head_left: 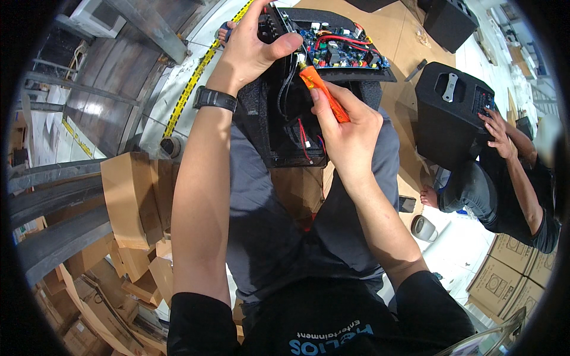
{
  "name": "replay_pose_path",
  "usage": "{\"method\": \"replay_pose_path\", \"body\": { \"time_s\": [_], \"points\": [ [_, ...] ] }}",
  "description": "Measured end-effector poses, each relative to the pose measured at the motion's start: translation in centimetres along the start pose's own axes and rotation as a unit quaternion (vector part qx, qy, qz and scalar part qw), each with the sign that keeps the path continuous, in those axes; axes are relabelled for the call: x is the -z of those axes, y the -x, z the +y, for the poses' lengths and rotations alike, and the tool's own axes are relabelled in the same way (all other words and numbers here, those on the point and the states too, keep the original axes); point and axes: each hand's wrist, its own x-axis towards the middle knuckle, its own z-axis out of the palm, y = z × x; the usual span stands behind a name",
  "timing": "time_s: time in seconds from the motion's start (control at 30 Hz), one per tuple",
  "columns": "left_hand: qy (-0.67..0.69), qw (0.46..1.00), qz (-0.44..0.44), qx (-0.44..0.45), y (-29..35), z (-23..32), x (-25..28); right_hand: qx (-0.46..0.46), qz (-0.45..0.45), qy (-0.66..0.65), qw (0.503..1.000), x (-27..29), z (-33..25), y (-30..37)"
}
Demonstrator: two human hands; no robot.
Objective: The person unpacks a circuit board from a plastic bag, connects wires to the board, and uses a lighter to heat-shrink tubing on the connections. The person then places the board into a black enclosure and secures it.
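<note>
While the open black cabinet [276, 133] stands between the person's knees, both hands are at work around its far end. A green-blue circuit board [325, 58] on a dark plate lies across the far part of the cabinet, crowded with small components and crossed by red wires [343, 40]. The right hand [356, 121] has its fingers closed around an orange tube [323, 92], which slants over the cabinet so that its narrow tip ends at the near left corner of the board, close to black cables [288, 89] hanging into the cabinet. The left hand [258, 50] is at the cabinet's far left, thumb and forefinger spread wide beside a black finned part [273, 25]; its other fingers are hidden, so whether they grip it cannot be told. Inside the cabinet, near its close edge, hangs a thin red lead [303, 133] with a white plug. Right of the cabinet, well apart, a co-worker's hand [499, 133] touches a black loudspeaker [445, 124]. A mug [423, 227] sits to the cabinet's near right, and a tall cardboard box [124, 199] stands to its near left.
</note>
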Motion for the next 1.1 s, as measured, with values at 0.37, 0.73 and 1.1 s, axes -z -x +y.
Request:
{"method": "replay_pose_path", "body": {
  "time_s": [0.37, 0.73, 1.1],
  "points": [
    [-0.038, 0.999, 0.005, 0.009, -0.1, 0.3, 0.2, 0.051, 0.048, 0.036, 0.997, -0.9, 0.4, -0.2],
    [-0.02, 0.999, 0.01, 0.027, 0.3, 1.3, 0.1, 0.081, 0.077, 0.044, 0.993, -1.6, 0.5, 0.0],
    [-0.032, 0.999, 0.012, 0.008, 0.2, 0.2, 0.1, 0.1, 0.088, 0.053, 0.99, -1.9, 0.9, 0.2]
  ]
}}
